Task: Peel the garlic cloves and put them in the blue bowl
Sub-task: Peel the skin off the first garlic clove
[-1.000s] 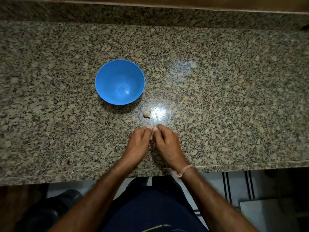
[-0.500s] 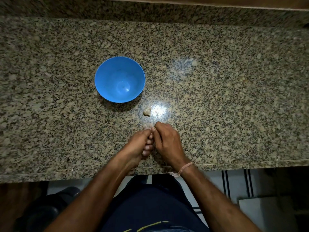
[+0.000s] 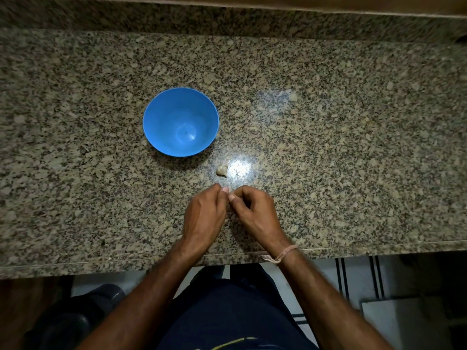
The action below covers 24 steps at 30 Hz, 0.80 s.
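An empty blue bowl [image 3: 161, 114] stands on the speckled granite counter [image 3: 328, 147]. One pale garlic clove [image 3: 222, 170] lies just below and right of the bowl, beside a bright light glare. Nearer the counter's front edge, my left hand [image 3: 204, 215] and my right hand [image 3: 252, 213] meet fingertip to fingertip. Between those fingertips they pinch a small pale garlic clove [image 3: 231, 192], mostly hidden by the fingers. A thin thread band circles my right wrist.
The counter's front edge [image 3: 353, 246] runs just behind my wrists, with tiled floor and a dark shoe [image 3: 101, 299] below it. A raised granite ledge [image 3: 227, 18] runs along the back.
My left hand has rolled back knuckles-up; half a second ago its fingers showed from beneath. Both hands have stayed at the same spot, fingertips together. Bowl and loose clove have not moved.
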Available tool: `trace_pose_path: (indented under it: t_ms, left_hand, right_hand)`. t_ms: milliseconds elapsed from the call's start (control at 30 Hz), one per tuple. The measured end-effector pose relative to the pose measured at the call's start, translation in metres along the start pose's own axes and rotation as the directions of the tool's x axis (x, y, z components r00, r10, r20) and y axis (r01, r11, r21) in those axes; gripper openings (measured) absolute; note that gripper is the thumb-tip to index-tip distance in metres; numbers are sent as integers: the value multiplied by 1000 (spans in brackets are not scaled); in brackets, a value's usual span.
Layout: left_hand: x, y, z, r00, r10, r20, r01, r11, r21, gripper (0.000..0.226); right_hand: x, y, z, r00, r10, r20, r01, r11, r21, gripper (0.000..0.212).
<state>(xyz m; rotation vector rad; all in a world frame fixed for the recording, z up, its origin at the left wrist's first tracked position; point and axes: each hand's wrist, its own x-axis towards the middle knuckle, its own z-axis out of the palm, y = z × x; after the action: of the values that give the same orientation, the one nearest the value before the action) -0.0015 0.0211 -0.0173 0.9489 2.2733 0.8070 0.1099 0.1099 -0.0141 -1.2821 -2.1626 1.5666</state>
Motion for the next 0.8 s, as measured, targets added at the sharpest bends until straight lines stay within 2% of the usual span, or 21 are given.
trace_pose_path:
  t_ms: [100,200,267,333,433,533,600,700,767,800]
  left_hand:
    - [0,4,-3,1000,-1,-3,1,998,-60,32]
    - [1,5,-4,987,-134,84,150,965,-213,35]
    - [2,4,-4,959,-228,168,278,873,-401,35]
    - [1,2,-6,939,-256,231,341,796,-500,34]
    - [1,0,-6,941,-247,230,331,808,-487,36]
    - [1,1,-6,950,-224,216,301,841,-450,39]
    - [-1,0,-4,971,-178,161,230,880,-415,36]
    - [-5,-1,-2,991,-114,65,129,929,-346,20]
    - [-6,-1,-2,980,-173,101,200,866,-458,15]
    - [-6,1,-1,960,-227,162,279,777,-564,16]
  right_hand:
    - [-1,-2,-1,999,12,-30,-12,1000,15,13]
    - [-3,-2,0,999,18,-47,-17,1000,24,10]
    - [-5,-3,0,999,2,-38,-1,1000,21,8]
    - [-5,-3,1,998,-50,-45,47,997,-59,10]
    - [-5,-3,4,984,-175,-39,158,951,-264,16]
    - [-6,-2,6,965,-256,-53,218,899,-381,19]
    - [-6,-3,6,974,-210,-82,172,927,-333,16]
    - [-6,-5,6,993,-60,-101,48,992,-118,15]
    - [-7,-8,4,994,-33,-102,28,998,-48,14]
    - [-8,-8,3,995,-30,-95,28,999,-19,13]
